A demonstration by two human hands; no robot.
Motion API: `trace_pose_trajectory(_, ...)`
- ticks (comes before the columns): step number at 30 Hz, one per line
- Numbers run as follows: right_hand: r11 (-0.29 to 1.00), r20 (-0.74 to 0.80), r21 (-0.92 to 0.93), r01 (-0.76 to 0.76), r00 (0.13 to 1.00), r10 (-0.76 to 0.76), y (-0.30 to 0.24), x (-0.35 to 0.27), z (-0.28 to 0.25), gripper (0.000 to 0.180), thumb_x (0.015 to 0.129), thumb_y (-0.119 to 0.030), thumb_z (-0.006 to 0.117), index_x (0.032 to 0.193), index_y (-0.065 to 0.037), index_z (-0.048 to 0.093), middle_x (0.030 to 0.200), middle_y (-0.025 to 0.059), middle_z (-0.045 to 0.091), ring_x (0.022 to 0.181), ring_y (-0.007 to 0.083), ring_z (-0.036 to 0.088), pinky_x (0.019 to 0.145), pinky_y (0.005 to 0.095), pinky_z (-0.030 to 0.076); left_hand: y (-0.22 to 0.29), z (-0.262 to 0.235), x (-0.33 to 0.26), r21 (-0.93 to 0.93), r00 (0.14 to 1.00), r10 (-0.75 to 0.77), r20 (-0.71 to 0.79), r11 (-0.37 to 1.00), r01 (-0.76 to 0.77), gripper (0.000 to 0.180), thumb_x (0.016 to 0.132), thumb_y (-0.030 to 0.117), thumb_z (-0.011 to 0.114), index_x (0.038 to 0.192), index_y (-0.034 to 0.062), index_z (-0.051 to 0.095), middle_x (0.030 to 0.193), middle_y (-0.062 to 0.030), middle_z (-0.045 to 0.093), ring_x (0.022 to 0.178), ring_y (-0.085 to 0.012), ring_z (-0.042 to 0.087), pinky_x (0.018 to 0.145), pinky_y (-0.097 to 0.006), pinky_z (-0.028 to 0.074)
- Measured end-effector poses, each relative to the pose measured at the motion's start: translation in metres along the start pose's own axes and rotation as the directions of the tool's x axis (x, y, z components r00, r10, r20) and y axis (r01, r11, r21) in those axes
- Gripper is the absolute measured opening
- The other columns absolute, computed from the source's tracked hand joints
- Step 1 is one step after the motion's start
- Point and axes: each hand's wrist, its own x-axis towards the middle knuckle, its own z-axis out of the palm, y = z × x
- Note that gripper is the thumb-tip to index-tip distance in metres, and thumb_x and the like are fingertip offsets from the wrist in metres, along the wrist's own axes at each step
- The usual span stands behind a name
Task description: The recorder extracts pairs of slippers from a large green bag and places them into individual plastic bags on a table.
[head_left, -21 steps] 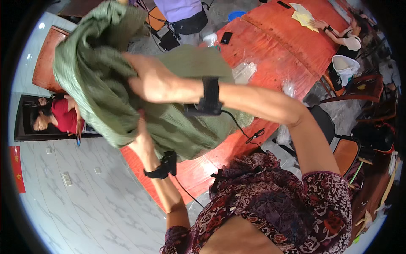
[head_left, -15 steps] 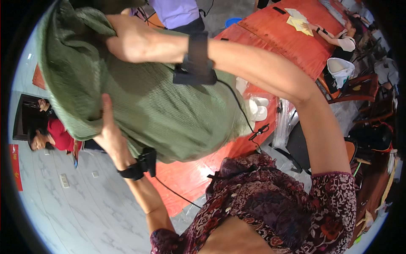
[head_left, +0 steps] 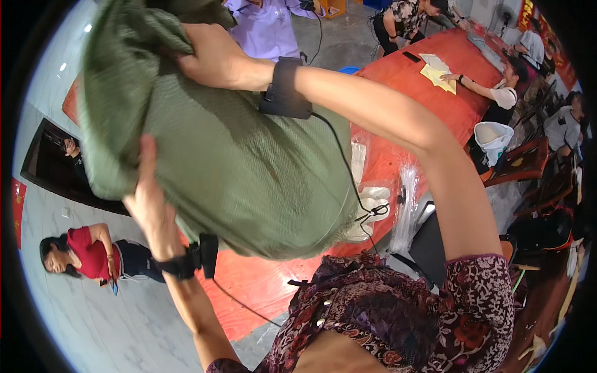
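A large green woven sack [head_left: 249,168] is lifted over the red table, filling the upper left middle of the view. Folds of its cloth are bunched in my right hand [head_left: 214,57], whose fingers are closed at the upper part. Lower on the sack's left side, my left hand [head_left: 151,205] grips the edge with the thumb lying on the outside; its other fingers are hidden behind the cloth. Both wrists carry black straps with cabled devices. The sack's contents cannot be seen.
Under the sack runs the long red table [head_left: 242,286]. White slipper-like pieces [head_left: 373,205] and clear plastic wrap [head_left: 407,193] lie on its near part. A co-worker handles yellow sheets [head_left: 438,78] farther along. Chairs [head_left: 519,161] stand right; a person in red [head_left: 93,248] is left.
The sack has shifted slightly right and lower in the view, with both hands still on it. My left hand sits a little lower. More co-workers show at the far end.
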Motion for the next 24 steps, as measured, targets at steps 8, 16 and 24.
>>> trace_pose_trajectory(8, 0.997, 0.070, 0.079, -0.005, 0.998, 0.000, 0.064, 0.014, 0.028, 0.026, 0.085, -0.024, 0.065, 0.101, -0.002, 0.065, 0.087, 0.0182, 0.068, 0.087, 0.0340, 0.066, 0.075, 0.0386, 0.050, -0.033, 0.020, 0.040, -0.107, 0.999, 0.008, -0.038, 0.994, -0.012, 0.048, 0.083, 0.014, 0.073, 0.124, -0.0001, 0.054, 0.122, -0.0053, 0.057, 0.108, -0.0169, 0.051, 0.097, -0.031, 0.037)
trace_pose_trajectory(16, 0.977, 0.063, 0.197, 0.082, 0.993, -0.096, -0.011, 0.068, 0.026, 0.029, 0.079, -0.027, 0.065, 0.093, -0.002, 0.067, 0.083, 0.0198, 0.067, 0.084, 0.0350, 0.065, 0.074, 0.0418, 0.051, 0.002, 0.000, 0.032, -0.377, 0.991, -0.117, -0.070, 0.923, 0.082, 0.063, 0.081, 0.020, 0.076, 0.133, 0.0034, 0.045, 0.124, -0.0094, 0.056, 0.110, -0.0219, 0.053, 0.098, -0.032, 0.041)
trace_pose_trajectory(24, 0.947, 0.374, 0.315, 0.062, 0.909, -0.184, -0.007, 0.006, 0.042, 0.029, 0.074, -0.014, 0.060, 0.101, -0.005, 0.063, 0.086, 0.0199, 0.065, 0.087, 0.0377, 0.062, 0.078, 0.0429, 0.049, -0.156, -0.005, 0.063, -0.105, 0.998, -0.052, -0.031, 0.993, 0.048, 0.055, 0.088, 0.010, 0.065, 0.135, -0.0015, 0.040, 0.133, -0.0103, 0.048, 0.114, -0.0199, 0.050, 0.098, -0.032, 0.044)
